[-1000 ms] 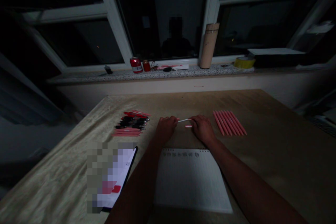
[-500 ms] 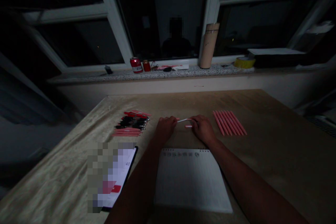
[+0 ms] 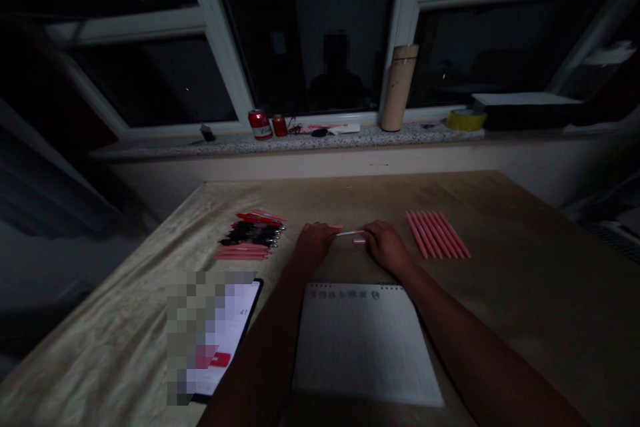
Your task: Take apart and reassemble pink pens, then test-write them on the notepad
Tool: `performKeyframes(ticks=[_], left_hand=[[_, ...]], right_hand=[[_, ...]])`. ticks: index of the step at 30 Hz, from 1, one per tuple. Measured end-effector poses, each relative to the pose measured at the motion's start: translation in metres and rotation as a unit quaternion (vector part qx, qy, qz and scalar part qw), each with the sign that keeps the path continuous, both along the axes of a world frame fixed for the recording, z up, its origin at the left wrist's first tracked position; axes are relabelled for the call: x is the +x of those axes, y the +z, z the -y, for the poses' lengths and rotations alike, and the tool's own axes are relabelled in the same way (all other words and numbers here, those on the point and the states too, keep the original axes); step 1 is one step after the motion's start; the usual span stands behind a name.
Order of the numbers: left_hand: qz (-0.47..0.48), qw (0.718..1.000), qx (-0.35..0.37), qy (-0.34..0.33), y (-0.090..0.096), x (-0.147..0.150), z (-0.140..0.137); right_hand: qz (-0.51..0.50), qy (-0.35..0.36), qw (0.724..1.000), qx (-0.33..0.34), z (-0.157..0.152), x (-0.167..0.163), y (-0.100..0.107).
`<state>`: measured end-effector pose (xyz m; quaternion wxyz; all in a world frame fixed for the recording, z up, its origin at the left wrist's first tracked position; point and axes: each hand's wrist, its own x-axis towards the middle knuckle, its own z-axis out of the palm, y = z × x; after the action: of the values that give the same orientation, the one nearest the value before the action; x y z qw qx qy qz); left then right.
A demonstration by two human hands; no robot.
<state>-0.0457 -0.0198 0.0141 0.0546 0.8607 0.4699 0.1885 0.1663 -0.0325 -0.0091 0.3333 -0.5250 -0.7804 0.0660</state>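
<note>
My left hand point(image 3: 316, 242) and my right hand point(image 3: 386, 245) rest near the middle of the table, fingers closed round opposite ends of a thin white pen refill point(image 3: 349, 233). The refill lies almost level between them. A short pink pen part point(image 3: 359, 241) lies just beside my right fingertips. Another bit of pink shows at my left fingers, mostly hidden by them. To the right, several pink pens point(image 3: 438, 234) are laid side by side in a slanted row. On the left is a pile of pink, black and red pens point(image 3: 251, 235).
A spiral notepad point(image 3: 367, 347) lies between my forearms. Left of it is a tablet or phone point(image 3: 235, 330) with a lit screen. The windowsill beyond holds a red can point(image 3: 259, 124), a smaller red can point(image 3: 279, 125), a tall beige cylinder point(image 3: 399, 88) and yellow tape point(image 3: 466, 120).
The refill has gone from tilted to nearly level, as my right fingers have shifted slightly. The digits on the lit screen have changed. The pen row and pile are unmoved.
</note>
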Motion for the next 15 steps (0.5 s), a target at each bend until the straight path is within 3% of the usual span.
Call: performKeyframes(ticks=[15], left_hand=[[0.013,1.0,0.009,-0.019,-0.0034,0.0089,0.0009]], right_hand=[[-0.041,0.062,0.997,0.006,0.0019,-0.0054,0.004]])
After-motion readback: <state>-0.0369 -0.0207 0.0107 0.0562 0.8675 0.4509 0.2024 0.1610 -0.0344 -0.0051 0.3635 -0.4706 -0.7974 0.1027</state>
